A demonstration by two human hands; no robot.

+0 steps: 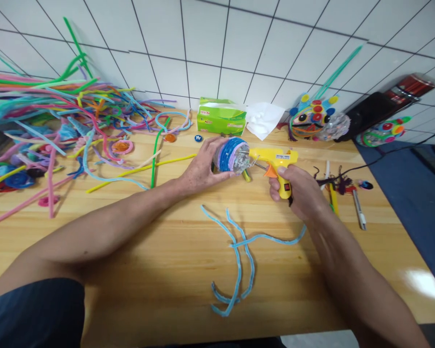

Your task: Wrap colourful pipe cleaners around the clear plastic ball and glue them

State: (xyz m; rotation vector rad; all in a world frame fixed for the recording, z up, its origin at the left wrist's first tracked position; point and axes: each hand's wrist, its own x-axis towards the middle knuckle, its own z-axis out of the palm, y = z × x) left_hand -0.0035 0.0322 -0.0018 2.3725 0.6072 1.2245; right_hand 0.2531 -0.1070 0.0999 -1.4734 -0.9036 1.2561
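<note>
My left hand [206, 166] is wrapped round a clear plastic bottle [232, 155] lying on its side, banded with blue and lilac pipe cleaners. In my right hand [300, 186] is a yellow hot glue gun [277, 157] with an orange trigger. Its nozzle points left at the bare clear end of the bottle; whether the two touch I cannot tell. Below the hands, several light blue pipe cleaners [239, 256] lie crossed on the wooden table [159, 290].
A heap of coloured pipe cleaners [58, 111] covers the back left. Behind the hands stands a green tissue pack [221, 118]. Decorated bottles [310, 118] and a dark red flask [409, 89] are at the back right. The black cord [387, 157] trails right, near a utility knife [358, 210].
</note>
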